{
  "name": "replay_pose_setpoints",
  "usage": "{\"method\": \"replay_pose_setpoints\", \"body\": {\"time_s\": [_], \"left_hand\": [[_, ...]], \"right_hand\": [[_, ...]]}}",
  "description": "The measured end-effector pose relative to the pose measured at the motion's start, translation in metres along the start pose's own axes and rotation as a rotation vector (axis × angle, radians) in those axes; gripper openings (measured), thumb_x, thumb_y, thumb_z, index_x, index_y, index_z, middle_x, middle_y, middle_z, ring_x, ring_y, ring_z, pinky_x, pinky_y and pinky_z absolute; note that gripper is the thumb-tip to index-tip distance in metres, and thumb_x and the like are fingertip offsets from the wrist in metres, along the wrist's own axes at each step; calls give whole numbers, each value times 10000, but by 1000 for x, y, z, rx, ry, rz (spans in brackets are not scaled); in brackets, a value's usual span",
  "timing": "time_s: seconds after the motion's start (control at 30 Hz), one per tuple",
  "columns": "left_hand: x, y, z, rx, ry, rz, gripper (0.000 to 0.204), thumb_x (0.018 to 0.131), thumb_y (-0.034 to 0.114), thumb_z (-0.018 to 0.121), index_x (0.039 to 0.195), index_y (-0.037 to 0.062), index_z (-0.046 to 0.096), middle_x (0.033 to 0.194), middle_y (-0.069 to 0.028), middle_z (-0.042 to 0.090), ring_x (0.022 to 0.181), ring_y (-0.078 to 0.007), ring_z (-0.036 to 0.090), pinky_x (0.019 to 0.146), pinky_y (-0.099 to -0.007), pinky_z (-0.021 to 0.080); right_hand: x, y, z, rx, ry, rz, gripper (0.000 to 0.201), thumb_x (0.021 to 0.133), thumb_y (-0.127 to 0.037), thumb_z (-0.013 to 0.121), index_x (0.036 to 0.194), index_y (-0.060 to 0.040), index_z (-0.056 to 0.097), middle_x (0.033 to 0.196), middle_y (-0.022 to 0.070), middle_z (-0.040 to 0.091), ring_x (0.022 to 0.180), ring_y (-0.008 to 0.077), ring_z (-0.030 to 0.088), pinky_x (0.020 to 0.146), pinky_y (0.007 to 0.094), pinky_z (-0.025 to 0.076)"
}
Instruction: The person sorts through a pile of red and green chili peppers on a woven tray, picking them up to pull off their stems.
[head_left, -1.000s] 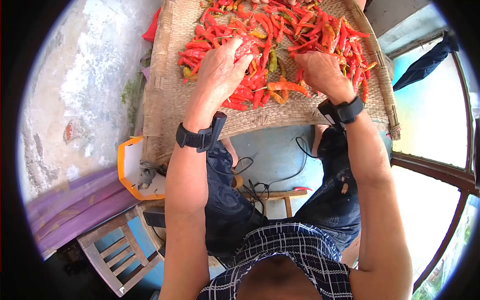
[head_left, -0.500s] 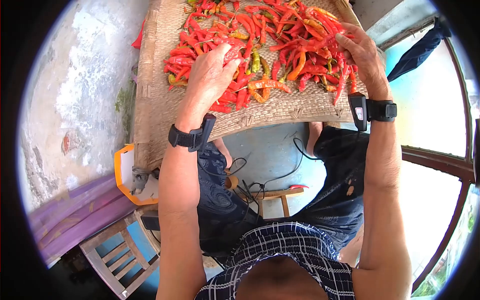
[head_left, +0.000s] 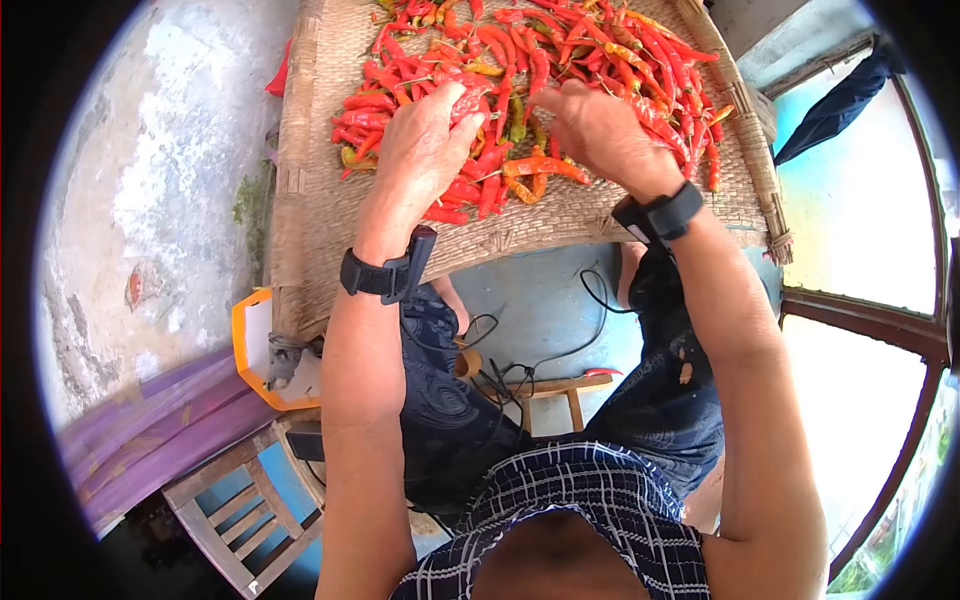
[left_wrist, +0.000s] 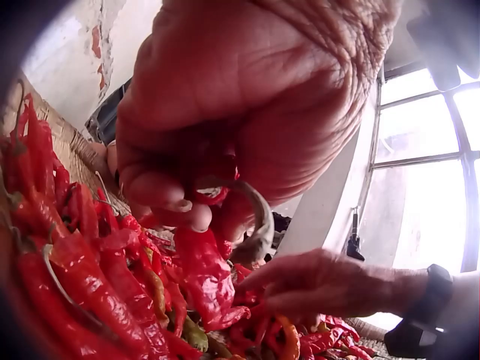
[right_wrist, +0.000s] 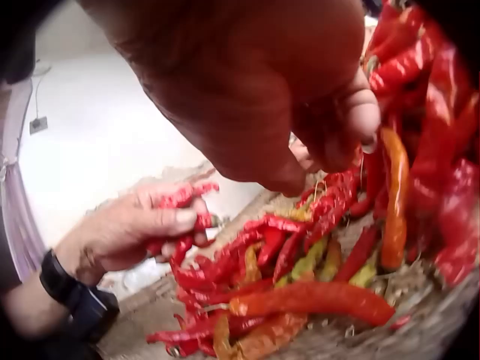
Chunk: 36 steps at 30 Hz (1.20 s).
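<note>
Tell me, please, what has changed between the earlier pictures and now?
The right hand, which reached to the tray's far right half a second ago, has come back to the middle, close to the left hand. The left hand stays in place, holding red chillies. The woven tray has not moved.

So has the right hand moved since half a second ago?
Yes. The right hand has swung left from the woven tray's right rim toward the tray's middle, now close beside the left hand over the chillies.
</note>
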<state>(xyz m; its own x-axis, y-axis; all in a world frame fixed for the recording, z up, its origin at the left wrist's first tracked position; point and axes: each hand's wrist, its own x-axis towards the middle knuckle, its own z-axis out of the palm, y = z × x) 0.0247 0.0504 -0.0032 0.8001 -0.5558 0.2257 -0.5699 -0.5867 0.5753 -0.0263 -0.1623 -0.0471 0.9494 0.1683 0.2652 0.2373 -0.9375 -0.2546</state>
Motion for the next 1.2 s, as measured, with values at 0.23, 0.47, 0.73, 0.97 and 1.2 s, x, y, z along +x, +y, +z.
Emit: {"method": "replay_pose_setpoints", "body": {"time_s": [0.23, 0.47, 0.73, 0.97, 1.2], "left_hand": [[-3, 0, -11, 35, 7, -41, 308, 859, 238, 613, 1054, 6, 555, 944, -218, 630, 900, -380, 597, 758, -402, 466], [-5, -4, -13, 58, 51, -12, 303, 858, 233, 612, 1053, 7, 553, 926, -227, 620, 895, -398, 586, 731, -419, 458], [-5, -1, -5, 63, 48, 2, 310, 843, 208, 623, 1070, 10, 552, 862, -250, 608, 853, -419, 585, 700, -440, 458], [-3, 3, 2, 93, 4, 0, 301, 843, 196, 619, 1068, 7, 556, 851, -259, 612, 849, -420, 593, 696, -439, 463], [1, -1, 5, 77, -23, -7, 270, 851, 180, 613, 1055, 12, 561, 867, -237, 624, 851, -400, 604, 707, -419, 467]], "right_hand": [[17, -24, 32, -126, -202, 65, 346, 800, -134, 624, 1135, -131, 536, 986, 143, 607, 773, 364, 641, 639, 444, 516], [12, -12, 8, 38, -215, 154, 307, 685, -92, 622, 986, -79, 564, 757, 179, 626, 782, 371, 627, 685, 458, 491], [-2, 25, -38, 568, -16, 242, 282, 736, -39, 641, 1009, -58, 575, 739, 49, 619, 675, 159, 594, 621, 298, 477], [-17, 53, -70, 896, 229, 488, 349, 843, -100, 589, 1180, -26, 541, 746, 12, 584, 648, 62, 520, 585, 214, 437], [-27, 95, -66, 107, 535, 373, 365, 864, -197, 622, 1182, -30, 559, 877, 96, 617, 797, 214, 599, 701, 301, 490]]}}
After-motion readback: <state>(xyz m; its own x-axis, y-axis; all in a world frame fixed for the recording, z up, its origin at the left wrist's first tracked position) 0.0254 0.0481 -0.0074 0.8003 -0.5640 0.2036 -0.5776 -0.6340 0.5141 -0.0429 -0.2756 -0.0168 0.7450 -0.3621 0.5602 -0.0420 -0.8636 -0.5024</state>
